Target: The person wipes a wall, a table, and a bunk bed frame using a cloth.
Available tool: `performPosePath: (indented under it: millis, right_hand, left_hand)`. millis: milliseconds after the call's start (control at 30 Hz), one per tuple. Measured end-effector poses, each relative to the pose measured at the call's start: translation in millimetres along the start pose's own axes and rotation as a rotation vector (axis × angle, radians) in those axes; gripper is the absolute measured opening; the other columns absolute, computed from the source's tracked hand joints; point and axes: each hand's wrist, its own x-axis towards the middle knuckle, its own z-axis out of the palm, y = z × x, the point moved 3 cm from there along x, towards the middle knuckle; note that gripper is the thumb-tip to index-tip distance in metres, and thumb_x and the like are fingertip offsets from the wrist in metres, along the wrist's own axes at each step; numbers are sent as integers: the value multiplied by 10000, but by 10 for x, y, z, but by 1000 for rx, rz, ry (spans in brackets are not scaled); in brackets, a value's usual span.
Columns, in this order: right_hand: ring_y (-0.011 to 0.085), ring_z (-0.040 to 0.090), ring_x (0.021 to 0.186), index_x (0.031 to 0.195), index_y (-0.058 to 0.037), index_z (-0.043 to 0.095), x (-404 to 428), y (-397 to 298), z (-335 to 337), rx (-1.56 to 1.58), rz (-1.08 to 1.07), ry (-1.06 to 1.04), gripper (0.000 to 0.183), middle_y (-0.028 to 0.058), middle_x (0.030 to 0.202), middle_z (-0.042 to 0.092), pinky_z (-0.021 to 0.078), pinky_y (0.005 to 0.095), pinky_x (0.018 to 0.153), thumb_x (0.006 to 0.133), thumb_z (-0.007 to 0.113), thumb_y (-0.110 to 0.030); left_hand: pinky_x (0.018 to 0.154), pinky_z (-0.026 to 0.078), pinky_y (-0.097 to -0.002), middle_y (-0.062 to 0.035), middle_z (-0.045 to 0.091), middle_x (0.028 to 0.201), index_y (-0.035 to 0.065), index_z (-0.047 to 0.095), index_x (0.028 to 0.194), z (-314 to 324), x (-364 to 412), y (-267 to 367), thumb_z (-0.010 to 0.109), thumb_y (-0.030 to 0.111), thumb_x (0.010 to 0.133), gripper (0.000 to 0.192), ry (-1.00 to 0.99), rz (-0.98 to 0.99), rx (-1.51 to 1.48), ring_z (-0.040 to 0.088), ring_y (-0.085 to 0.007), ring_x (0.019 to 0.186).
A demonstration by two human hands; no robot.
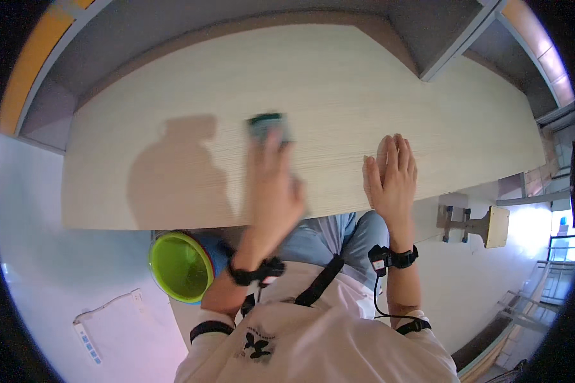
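Observation:
A long pale wood-grain desk top [326,86] lies before me. My left hand [274,186], blurred by motion, is over its near middle part, with the fingers on a dark green and greyish pad or cloth [267,125]; what exactly it is cannot be told from the blur. To the right, my right hand [395,177] rests palm down on the desk top near its front edge, fingers extended and holding nothing. Both wrists wear black straps with small devices.
Grey panels [441,48] stand along the desk's back. A lime-green bucket or basin [181,267] is below the front edge at left. A small stool [496,227] stands on the floor at right. A power strip [87,343] is at lower left.

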Motion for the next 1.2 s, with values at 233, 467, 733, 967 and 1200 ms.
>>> performPosePath:
  millis: [233,467,733,967,1200]
  right_hand:
    - [464,420,1444,1483,31,499,-29,150,58,-16,-142,-16,512,283,1536,470,356,531,1180,1036,514,-217]
    - [455,438,1431,1443,46,530,20,40,5,16,-46,31,497,283,1520,489,354,528,1188,1013,532,-202]
    - [436,456,1416,1416,42,541,11,76,-34,148,78,85,457,263,1500,513,371,520,1168,1034,514,-207]
    - [391,511,1352,1364,31,550,-196,206,-215,636,96,156,360,233,1418,563,381,468,1154,1061,482,-152]
    - [308,573,1249,1296,15,579,-825,563,-845,533,229,351,320,176,1308,628,425,422,1077,1095,445,-195]
  left_hand:
    - [1253,211,-619,-236,312,1646,-32,548,1415,809,106,1027,662,119,826,618,-233,367,80,220,-595,1495]
    - [1265,251,-549,-116,342,1676,49,560,1455,-125,-138,188,625,53,841,618,-272,148,5,258,-495,1534]
    - [1253,264,-546,-167,353,1654,10,517,1465,-472,-476,-120,588,11,861,608,-124,-37,56,327,-491,1492]
    - [1242,284,-559,-193,303,1662,-22,497,1445,124,75,222,634,35,856,608,-168,93,61,299,-508,1492]
    - [1210,238,-679,-264,258,1653,-97,502,1419,1036,265,1132,709,132,818,676,-191,336,-28,233,-625,1464]
